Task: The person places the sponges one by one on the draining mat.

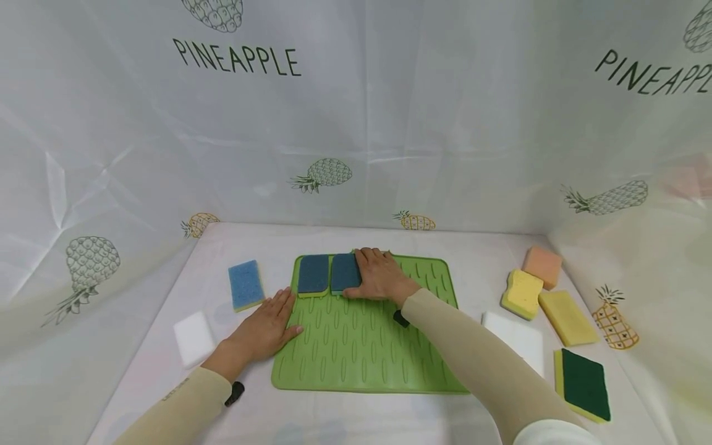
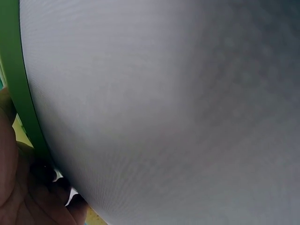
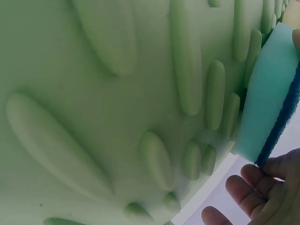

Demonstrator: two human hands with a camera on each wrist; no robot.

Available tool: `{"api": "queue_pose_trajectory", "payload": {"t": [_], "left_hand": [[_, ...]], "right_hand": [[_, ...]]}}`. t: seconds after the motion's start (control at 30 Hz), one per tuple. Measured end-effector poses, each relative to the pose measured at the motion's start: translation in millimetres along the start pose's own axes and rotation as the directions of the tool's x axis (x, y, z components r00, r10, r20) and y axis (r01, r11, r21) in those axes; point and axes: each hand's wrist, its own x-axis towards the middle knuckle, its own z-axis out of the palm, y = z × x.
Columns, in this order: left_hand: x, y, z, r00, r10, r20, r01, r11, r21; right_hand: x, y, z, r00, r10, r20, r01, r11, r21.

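Observation:
A green ribbed drying mat lies on the table. Two sponges with dark blue scouring tops sit side by side at its upper left; the left one is untouched. My right hand holds the other sponge, thumb at its near edge and fingers at its far right corner. In the right wrist view, that sponge shows a light green side between thumb and fingers. My left hand rests with extended fingers along the mat's left edge, its thumb on the mat.
To the left lie a blue sponge and a white sponge block. On the right are an orange sponge, a yellow wavy sponge, a flat yellow sponge, a white block and a green-topped scouring sponge. A pineapple-printed sheet hangs behind.

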Motion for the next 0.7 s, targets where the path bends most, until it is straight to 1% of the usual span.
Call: {"api": "queue_pose_trajectory", "payload": {"t": [0.2,0.3,0.37,0.43,0.53,0.63,0.7], "left_hand": [[-0.1,-1.0,1.4,1.000,-0.004,0.000,0.004,1.000,-0.003],[-1.1,-0.8,2.4,1.000,-0.004,-0.004,0.004,1.000,-0.003],[-2.2,-0.9,2.1,1.000,-0.006,-0.011,0.006,1.000,-0.006],[-3.2,-0.6,1.4,1.000,-0.008,-0.013,0.008,1.000,-0.013],[-3.4,-1.1,1.2,1.000,-0.009,-0.015,0.008,1.000,-0.015],[-2.9,-1.1,1.4,1.000,-0.002,-0.016,0.001,1.000,-0.014],[-2.8,-1.5,1.7,1.000,0.000,-0.016,-0.001,1.000,-0.012]], "right_hand": [[-5,2,-3,1.000,-0.005,-0.029,0.005,1.000,0.012],[-13,6,-5,0.997,-0.017,-0.078,0.017,1.000,-0.007],[-19,10,-8,0.989,-0.041,-0.139,0.036,0.999,-0.038],[-26,15,-9,0.975,-0.070,-0.212,0.056,0.996,-0.070],[-38,26,-11,0.942,-0.108,-0.318,0.074,0.990,-0.117],[-52,39,-12,0.906,-0.129,-0.402,0.071,0.985,-0.156],[-63,50,-14,0.890,-0.137,-0.436,0.064,0.982,-0.178]]}}
